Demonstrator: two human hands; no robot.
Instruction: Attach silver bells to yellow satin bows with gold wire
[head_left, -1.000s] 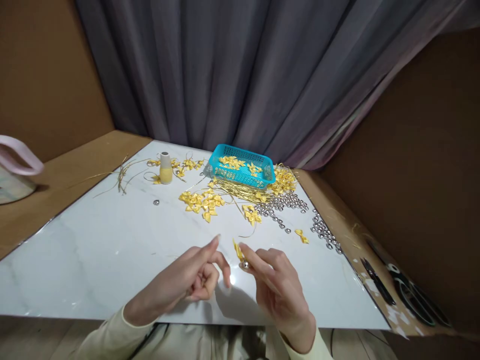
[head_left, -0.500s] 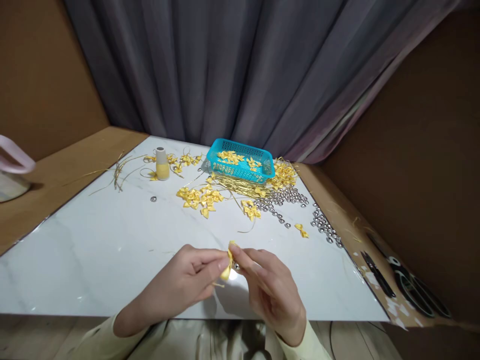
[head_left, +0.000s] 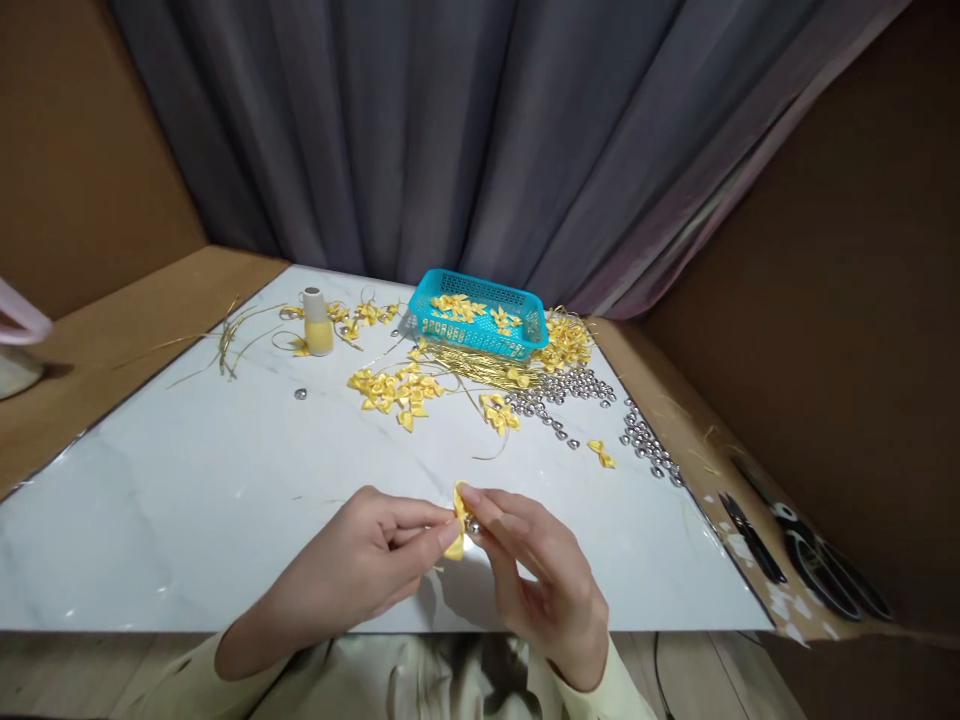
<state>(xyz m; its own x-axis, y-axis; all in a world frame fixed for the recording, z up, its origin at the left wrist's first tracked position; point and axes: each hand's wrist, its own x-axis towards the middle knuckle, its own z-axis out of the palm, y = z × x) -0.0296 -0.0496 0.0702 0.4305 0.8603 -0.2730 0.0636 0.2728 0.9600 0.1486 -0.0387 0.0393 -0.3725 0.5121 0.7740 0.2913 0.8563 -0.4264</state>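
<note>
Over the front of the white tabletop, a yellow ribbon bow (head_left: pixel 454 545) is held between my two hands. My left hand (head_left: pixel 375 550) pinches it from the left with thumb and forefinger. From the right, the thumb and fingers of my right hand (head_left: pixel 544 570) close on its upper part. A small shiny silver bead (head_left: pixel 472 525) shows against the bow at the right fingertips; whether it is fixed to the ribbon I cannot tell. Beyond the hands lie a pile of yellow bows (head_left: pixel 397 390) and, nearer the right, a single bow (head_left: pixel 601 454).
A turquoise basket (head_left: pixel 480 340) holding bows stands at the back, with gold cords (head_left: pixel 480 366) before it. Silver beads (head_left: pixel 570 390) spread to the right. A glue-like bottle (head_left: pixel 318 325) stands back left. Thread snips (head_left: pixel 754 540) and scissors (head_left: pixel 817 570) lie on the right edge.
My right fingers have shifted slightly around the bow and bead, and the bead shows more clearly. Both hands keep their grip. The whole view has moved a little.
</note>
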